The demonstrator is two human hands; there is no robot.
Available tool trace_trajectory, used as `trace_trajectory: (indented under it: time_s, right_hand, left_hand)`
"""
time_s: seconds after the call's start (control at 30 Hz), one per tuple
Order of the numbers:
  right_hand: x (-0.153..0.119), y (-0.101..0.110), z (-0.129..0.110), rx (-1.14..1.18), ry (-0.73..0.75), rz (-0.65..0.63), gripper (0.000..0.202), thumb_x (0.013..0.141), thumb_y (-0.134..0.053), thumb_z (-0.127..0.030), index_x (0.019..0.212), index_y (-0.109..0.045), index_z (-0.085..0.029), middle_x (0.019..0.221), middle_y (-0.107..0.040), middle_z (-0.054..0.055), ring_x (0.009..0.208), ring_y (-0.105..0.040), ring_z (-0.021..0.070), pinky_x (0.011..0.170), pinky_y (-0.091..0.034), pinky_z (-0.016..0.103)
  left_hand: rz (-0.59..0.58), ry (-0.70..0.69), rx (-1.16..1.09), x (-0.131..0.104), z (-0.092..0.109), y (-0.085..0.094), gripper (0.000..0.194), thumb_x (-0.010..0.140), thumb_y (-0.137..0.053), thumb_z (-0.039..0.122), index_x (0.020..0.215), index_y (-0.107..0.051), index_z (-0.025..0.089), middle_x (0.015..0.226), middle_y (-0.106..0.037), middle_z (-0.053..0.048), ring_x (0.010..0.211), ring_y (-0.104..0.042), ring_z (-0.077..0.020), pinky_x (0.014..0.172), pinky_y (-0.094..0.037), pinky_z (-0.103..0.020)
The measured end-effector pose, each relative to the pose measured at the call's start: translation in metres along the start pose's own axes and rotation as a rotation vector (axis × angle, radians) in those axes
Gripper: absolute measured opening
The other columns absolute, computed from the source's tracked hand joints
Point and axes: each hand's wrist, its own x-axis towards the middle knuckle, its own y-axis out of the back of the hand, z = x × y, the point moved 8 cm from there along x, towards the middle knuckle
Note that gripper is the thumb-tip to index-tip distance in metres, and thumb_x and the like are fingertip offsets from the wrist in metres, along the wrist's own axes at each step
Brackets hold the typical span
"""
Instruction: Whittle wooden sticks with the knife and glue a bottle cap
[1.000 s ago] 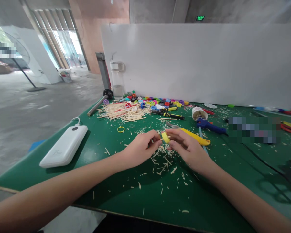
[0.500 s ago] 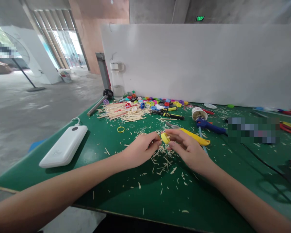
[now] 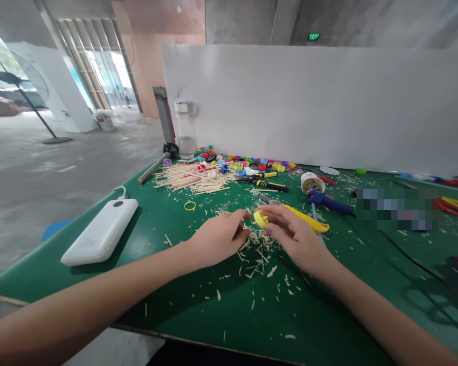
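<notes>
A yellow bottle cap (image 3: 260, 219) with a short piece of wood through it is pinched in the fingers of my right hand (image 3: 295, 234). Just left of the cap, my left hand (image 3: 223, 234) has thumb and forefinger apart, with nothing seen between them. Wood shavings (image 3: 257, 254) are scattered on the green table (image 3: 168, 300) under both hands. Behind my right hand lies a yellow-handled tool (image 3: 309, 219), partly covered by the fingers. A thin yellow ring (image 3: 190, 205) rests beyond my left wrist.
A white power bank (image 3: 101, 231) lies at the left. Wooden sticks (image 3: 191, 175), coloured caps (image 3: 248, 165) and pliers (image 3: 270, 185) are spread at the back, near a glass bottle (image 3: 185, 134). A blue glue gun (image 3: 332, 202) and paper cup (image 3: 312, 183) stand at the right.
My left thumb and forefinger have parted and drawn slightly away from the cap. The cap stays in my right hand, a little turned. The camera view has shifted slightly.
</notes>
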Motion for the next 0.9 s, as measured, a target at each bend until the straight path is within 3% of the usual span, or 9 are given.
trace_trajectory:
  time_s: [0.13,0.27,0.4,0.53,0.7,0.9]
  right_hand:
    - [0.001,0.008,-0.004,-0.029,0.021,0.05,0.037,0.088,-0.052,-0.04,0.123,-0.05,-0.029,0.132,-0.054,0.007,0.119,-0.053,0.0229,0.095,-0.051,0.041]
    - [0.021,0.036,-0.006,-0.121,0.023,0.143,0.039,0.087,-0.053,-0.043,0.121,-0.052,-0.025,0.124,-0.059,0.01,0.111,-0.058,0.0245,0.093,-0.051,0.045]
    - [0.076,0.077,-0.004,-0.309,0.102,0.2,0.038,0.085,-0.055,-0.045,0.116,-0.056,-0.023,0.119,-0.063,0.008,0.11,-0.059,0.0243,0.094,-0.049,0.044]
    - [0.152,0.111,0.024,-0.574,0.009,0.255,0.037,0.087,-0.051,-0.041,0.117,-0.055,-0.019,0.118,-0.065,0.009,0.104,-0.062,0.0201,0.091,-0.048,0.034]
    - [0.221,0.116,0.066,-0.695,-0.089,0.271,0.037,0.086,-0.052,-0.034,0.117,-0.056,-0.013,0.119,-0.064,0.014,0.103,-0.061,0.0218,0.089,-0.045,0.032]
    - [0.248,0.108,0.095,-0.804,-0.188,0.257,0.04,0.086,-0.048,-0.042,0.116,-0.057,-0.016,0.118,-0.064,0.013,0.109,-0.057,0.0252,0.088,-0.042,0.037]
  left_hand:
    - [-0.054,-0.051,0.243,-0.003,0.003,-0.005,0.031,0.093,-0.038,0.037,0.114,-0.049,0.018,0.089,-0.067,-0.006,0.069,-0.062,-0.0188,0.053,-0.038,-0.027]
    - [-0.029,-0.123,0.324,-0.005,0.013,-0.001,0.024,0.094,-0.036,0.033,0.106,-0.051,0.018,0.084,-0.065,-0.004,0.071,-0.062,-0.0192,0.054,-0.039,-0.027]
    - [-0.005,-0.234,0.406,-0.008,0.026,0.001,0.023,0.096,-0.034,0.028,0.1,-0.053,0.017,0.081,-0.063,-0.004,0.073,-0.059,-0.0174,0.061,-0.043,-0.028]
    - [0.015,-0.323,0.507,-0.01,0.035,0.001,0.018,0.095,-0.038,0.023,0.1,-0.053,0.016,0.08,-0.062,-0.005,0.076,-0.056,-0.0182,0.067,-0.043,-0.03]
    - [0.035,-0.301,0.499,-0.008,0.034,0.004,0.021,0.096,-0.035,0.026,0.092,-0.053,0.017,0.078,-0.061,-0.003,0.073,-0.055,-0.0179,0.064,-0.043,-0.031]
    - [0.043,-0.278,0.462,-0.003,0.027,0.003,0.023,0.095,-0.037,0.03,0.085,-0.053,0.017,0.075,-0.061,-0.001,0.069,-0.055,-0.0162,0.063,-0.042,-0.03]
